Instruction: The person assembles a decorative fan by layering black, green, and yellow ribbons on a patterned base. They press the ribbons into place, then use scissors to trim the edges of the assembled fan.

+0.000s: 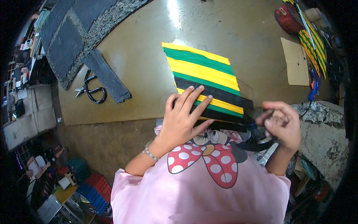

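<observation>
A panel of yellow, green and black stripes [203,69] lies slanted at the near edge of the table. My left hand [186,110] rests on its lower part, fingers spread and the thumb stretched along the near edge. Black strips [244,102] stick out past the panel's right side. Just right of them, my right hand [281,121] is raised with its fingers curled in; the fingertips are blurred, and what they hold, if anything, cannot be made out. Below that hand is a black curved object [257,143], partly hidden against my shirt.
Black-handled scissors [91,89] and a dark grey strip stack [106,76] lie on the table [138,63] at left, beside rough dark slabs [71,37]. At right are a cardboard piece [294,61], a blue glue gun [314,87], a red round object [289,18] and more striped pieces [317,41].
</observation>
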The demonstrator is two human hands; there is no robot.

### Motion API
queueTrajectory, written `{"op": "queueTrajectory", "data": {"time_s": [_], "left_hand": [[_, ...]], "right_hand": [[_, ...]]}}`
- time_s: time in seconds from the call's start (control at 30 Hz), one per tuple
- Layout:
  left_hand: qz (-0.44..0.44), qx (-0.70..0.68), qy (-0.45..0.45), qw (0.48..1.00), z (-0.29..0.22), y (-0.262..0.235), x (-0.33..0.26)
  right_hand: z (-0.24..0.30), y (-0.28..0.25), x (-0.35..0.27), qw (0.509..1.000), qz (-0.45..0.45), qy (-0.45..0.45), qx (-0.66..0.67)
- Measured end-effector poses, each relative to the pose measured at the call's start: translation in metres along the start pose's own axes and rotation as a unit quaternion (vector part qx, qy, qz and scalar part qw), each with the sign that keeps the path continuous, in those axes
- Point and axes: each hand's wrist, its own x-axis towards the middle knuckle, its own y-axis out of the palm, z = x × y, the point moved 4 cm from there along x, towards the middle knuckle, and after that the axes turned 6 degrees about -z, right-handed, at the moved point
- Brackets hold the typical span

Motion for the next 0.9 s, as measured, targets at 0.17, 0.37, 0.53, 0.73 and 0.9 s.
{"op": "queueTrajectory", "data": {"time_s": [0.17,0.37,0.53,0.73,0.9], "left_hand": [[-0.118,0.018,-0.076,0.99,0.043,-0.022,0.013],[-0.115,0.009,-0.1,0.988,0.077,-0.023,0.021],[-0.11,0.004,-0.154,0.982,0.09,-0.033,0.021],[-0.065,0.023,-0.162,0.984,0.104,-0.041,0.03],[-0.065,0.007,-0.182,0.981,0.106,-0.036,0.028]], "right_hand": [[0.003,0.044,0.035,0.99,0.127,-0.045,-0.047],[0.011,0.091,0.056,0.975,0.149,0.12,-0.112],[0.0,0.123,0.11,0.958,0.191,0.07,-0.203],[-0.013,0.159,0.157,0.94,0.167,-0.131,-0.266],[-0.027,0.167,0.166,0.947,0.128,-0.127,-0.265]]}}
